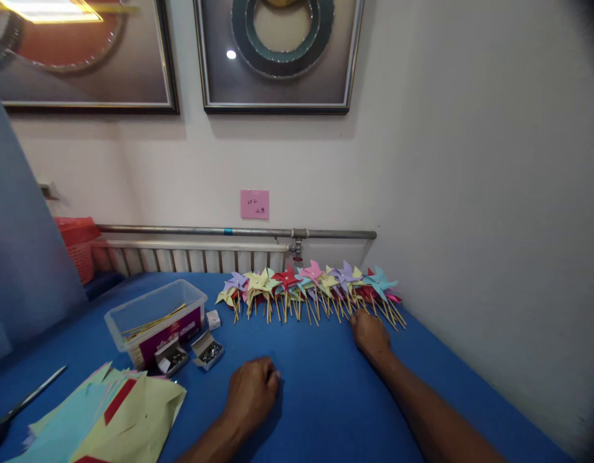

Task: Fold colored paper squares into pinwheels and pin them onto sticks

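Many paper pinwheels [287, 278] in pastel and red colours lie in a row at the back of the table, their thin wooden sticks pointing toward me. My right hand [371, 333] reaches to the right part of the row, its fingers closed at the lower end of a pinwheel's stick. The fingertips are partly hidden by the hand itself. My left hand [252, 392] rests on the blue tablecloth as a loose fist, with nothing visible in it. It is nearest to an opened small box [207, 351] of shiny metal pins.
Left of my hands stand a clear plastic tub [155, 315] with sticks, another small open box [171, 357] and a small white box [213, 319]. Coloured paper sheets [133, 418] and scissors [24, 404] lie at front left. A radiator [191, 246] and a wall border the table.
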The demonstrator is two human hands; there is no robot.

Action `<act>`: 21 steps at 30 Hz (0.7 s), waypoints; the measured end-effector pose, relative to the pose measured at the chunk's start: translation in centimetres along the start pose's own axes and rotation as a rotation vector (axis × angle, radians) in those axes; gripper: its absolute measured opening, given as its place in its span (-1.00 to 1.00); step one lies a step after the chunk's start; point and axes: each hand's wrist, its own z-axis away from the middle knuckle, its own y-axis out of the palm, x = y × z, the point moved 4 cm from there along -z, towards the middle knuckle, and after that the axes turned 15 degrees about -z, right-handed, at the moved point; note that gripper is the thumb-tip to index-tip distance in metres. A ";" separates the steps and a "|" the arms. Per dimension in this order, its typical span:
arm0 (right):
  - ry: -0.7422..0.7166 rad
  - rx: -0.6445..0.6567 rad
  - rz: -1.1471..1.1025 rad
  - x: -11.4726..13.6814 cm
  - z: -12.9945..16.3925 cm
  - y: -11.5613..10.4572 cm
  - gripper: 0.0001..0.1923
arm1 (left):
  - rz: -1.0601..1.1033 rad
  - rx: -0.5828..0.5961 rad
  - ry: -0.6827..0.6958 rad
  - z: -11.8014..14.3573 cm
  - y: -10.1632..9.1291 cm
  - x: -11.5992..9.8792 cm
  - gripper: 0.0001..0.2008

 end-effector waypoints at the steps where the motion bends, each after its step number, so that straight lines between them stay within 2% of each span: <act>1: 0.002 -0.005 -0.001 -0.1 0.0 0.1 -0.65 | 0.000 -0.002 0.002 0.0 0.0 0.0 -0.80; 13: 0.010 -0.055 -0.045 -0.6 -0.2 0.2 -0.66 | -0.001 0.023 -0.007 -0.1 0.0 0.0 -0.81; 21: 0.019 -0.129 -0.115 0.1 1.3 -1.0 -0.68 | 0.007 0.037 0.001 -0.1 -0.1 0.0 -0.80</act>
